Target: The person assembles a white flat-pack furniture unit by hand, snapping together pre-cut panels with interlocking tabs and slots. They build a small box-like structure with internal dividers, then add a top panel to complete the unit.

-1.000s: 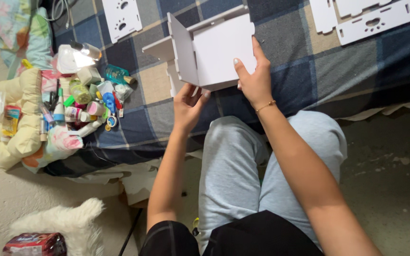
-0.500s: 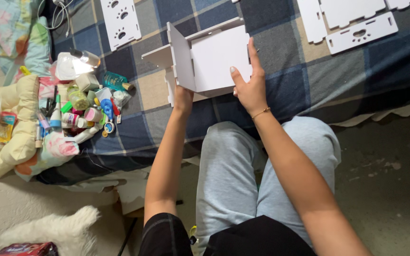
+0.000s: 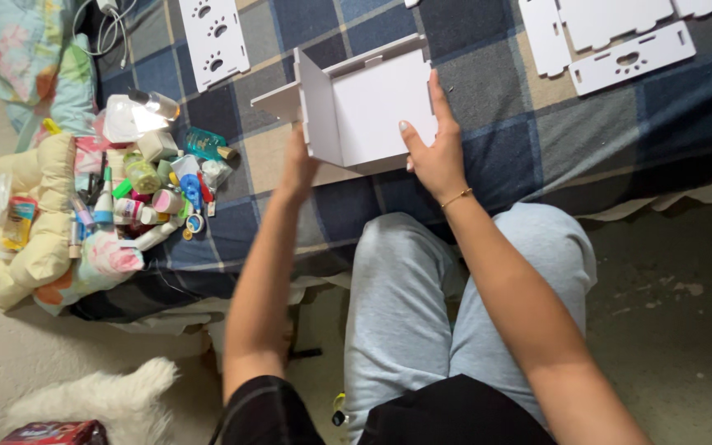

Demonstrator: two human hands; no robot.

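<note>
Fingers of the right hand (image 3: 432,147) lie spread and flat against the near face of a white panel box (image 3: 364,107), the thumb on its near edge and the index finger stretched up along its right edge, so the hand steadies it rather than closing around it. Fingers of the left hand (image 3: 298,165) reach up to the box's lower left corner, where a divider panel stands on edge; they touch the underside there, but whether they curl around the panel or only press against it I cannot tell, since the box hides the tips. This half-built box rests on a blue and tan checked blanket (image 3: 496,140) at the middle of the scene, just beyond the person's knees in grey trousers (image 3: 422,297). A gold bracelet (image 3: 457,198) circles the right wrist. Far left on the blanket lies a flat white panel with paw-shaped cutouts (image 3: 214,37), and more loose white panels (image 3: 611,37) lie at the far right, well apart from the box. Left of the box sits a heap of small bottles and tubes (image 3: 154,185), beside a pale yellow cushion (image 3: 39,214). Something white and fluffy (image 3: 92,400) lies on the floor near left.
</note>
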